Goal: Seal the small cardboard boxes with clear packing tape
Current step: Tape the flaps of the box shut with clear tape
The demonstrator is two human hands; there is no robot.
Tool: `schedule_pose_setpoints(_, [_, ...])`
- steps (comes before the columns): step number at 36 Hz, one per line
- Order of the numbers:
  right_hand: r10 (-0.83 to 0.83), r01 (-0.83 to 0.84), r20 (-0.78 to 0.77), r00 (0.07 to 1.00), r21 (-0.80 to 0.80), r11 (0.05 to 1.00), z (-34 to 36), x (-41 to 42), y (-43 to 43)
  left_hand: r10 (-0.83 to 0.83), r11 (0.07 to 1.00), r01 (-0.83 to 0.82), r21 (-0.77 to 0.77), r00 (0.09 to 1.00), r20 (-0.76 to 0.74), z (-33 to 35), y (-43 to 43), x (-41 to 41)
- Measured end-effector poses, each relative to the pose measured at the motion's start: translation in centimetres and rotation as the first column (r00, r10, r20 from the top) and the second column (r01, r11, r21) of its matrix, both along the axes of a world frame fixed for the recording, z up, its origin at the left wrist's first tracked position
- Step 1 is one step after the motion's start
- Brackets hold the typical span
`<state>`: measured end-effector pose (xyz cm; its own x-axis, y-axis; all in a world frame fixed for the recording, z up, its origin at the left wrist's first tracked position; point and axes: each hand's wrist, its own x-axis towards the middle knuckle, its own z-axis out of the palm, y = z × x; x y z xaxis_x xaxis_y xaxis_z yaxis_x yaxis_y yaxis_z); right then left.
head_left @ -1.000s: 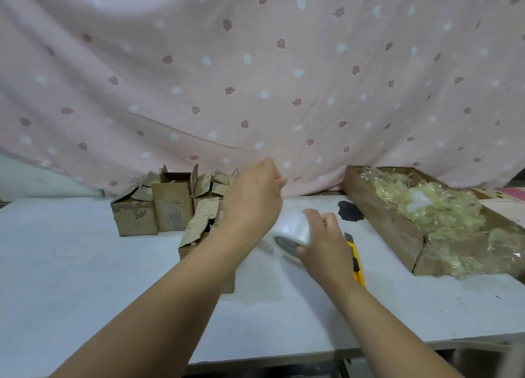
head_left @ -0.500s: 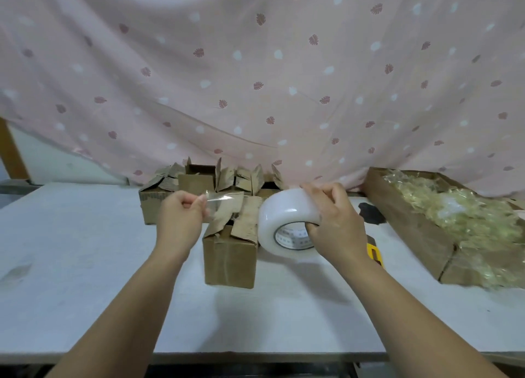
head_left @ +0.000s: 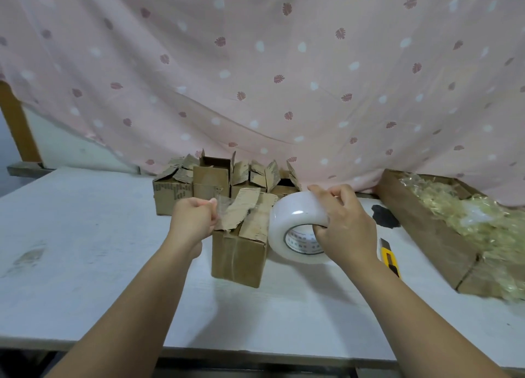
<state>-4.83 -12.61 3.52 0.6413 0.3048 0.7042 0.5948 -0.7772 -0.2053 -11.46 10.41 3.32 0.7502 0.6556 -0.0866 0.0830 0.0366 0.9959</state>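
My right hand (head_left: 345,224) grips the fat roll of clear packing tape (head_left: 295,227) at centre frame, thumb hooked into its printed cardboard core and fingers curled over the glossy outer face. My left hand (head_left: 193,221) pinches the free end of the tape strip (head_left: 220,207) between thumb and fingertips, the film stretched thin and nearly invisible above the small brown corrugated cardboard box (head_left: 241,247) just below, whose ragged top flaps stand half open.

The risk, I judge, is the film itself: slack would let it fold and stick to itself, or catch a raised flap before I have pressed the flaps flat, leaving a crooked seal. The box looks light and could slide on the smooth white table (head_left: 85,235).

More worn, open-flapped boxes (head_left: 199,179) cluster behind it. A yellow utility knife (head_left: 390,259) lies right of the roll, beside a long cardboard tray (head_left: 420,224) of crinkled yellowish plastic film.
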Motion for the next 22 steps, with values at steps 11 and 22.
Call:
schedule_pose_setpoints(11, [0.027, -0.027, -0.027, 0.999, -0.004, 1.000, 0.4, 0.5, 0.3, -0.043, 0.974, 0.038, -0.221, 0.999, -0.020, 0.0, 0.2, -0.5])
schedule_pose_setpoints(22, [0.017, -0.015, 0.132, 0.991, -0.011, 1.000, 1.9, -0.1, 0.4, -0.030, 0.984, 0.029, -0.176, 1.000, -0.003, 0.5, -0.3, -0.8])
